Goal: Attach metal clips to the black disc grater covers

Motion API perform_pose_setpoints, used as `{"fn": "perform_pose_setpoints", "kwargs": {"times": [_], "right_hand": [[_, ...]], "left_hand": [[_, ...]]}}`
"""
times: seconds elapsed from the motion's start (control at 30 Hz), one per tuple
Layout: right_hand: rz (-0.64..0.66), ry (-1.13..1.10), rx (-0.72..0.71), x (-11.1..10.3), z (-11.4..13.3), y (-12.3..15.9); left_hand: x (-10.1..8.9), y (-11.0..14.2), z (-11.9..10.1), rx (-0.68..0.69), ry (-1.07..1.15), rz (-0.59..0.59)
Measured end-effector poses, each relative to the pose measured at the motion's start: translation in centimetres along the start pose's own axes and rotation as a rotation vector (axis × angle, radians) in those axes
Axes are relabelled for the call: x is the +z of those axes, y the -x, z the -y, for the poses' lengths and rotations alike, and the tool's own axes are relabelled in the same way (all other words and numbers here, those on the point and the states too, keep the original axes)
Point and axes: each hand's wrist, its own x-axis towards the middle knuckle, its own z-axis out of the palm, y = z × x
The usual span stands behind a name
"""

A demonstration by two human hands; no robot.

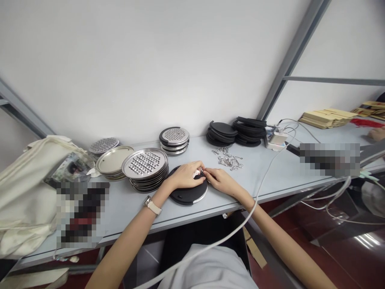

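My left hand (187,176) rests on a round black-rimmed disc (189,193) lying on the grey table (270,176). Its fingers are curled in a pinch at the disc's right edge. My right hand (221,180) meets it there, fingers also pinched together on a small metal piece (203,172) that shows between the fingertips of both hands. A scatter of small metal clips (227,157) lies just behind my right hand.
A stack of perforated steel discs (146,167) and plain steel plates (114,160) sit left of the disc. Assembled lids (175,139) and black rubber rings (237,132) stand near the wall. A cream bag (24,192) lies far left. A white cable (264,176) crosses the table.
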Motion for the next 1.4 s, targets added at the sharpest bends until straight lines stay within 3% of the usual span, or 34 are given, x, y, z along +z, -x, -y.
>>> {"fn": "perform_pose_setpoints", "kwargs": {"times": [1.07,1.4], "right_hand": [[0.012,-0.017,-0.011,-0.1,-0.5,0.6],[0.007,-0.094,0.059,-0.2,-0.2,0.8]], "left_hand": [[0.3,-0.4,0.7,0.006,0.159,0.042],[0.4,-0.5,0.9,0.016,0.185,0.051]]}}
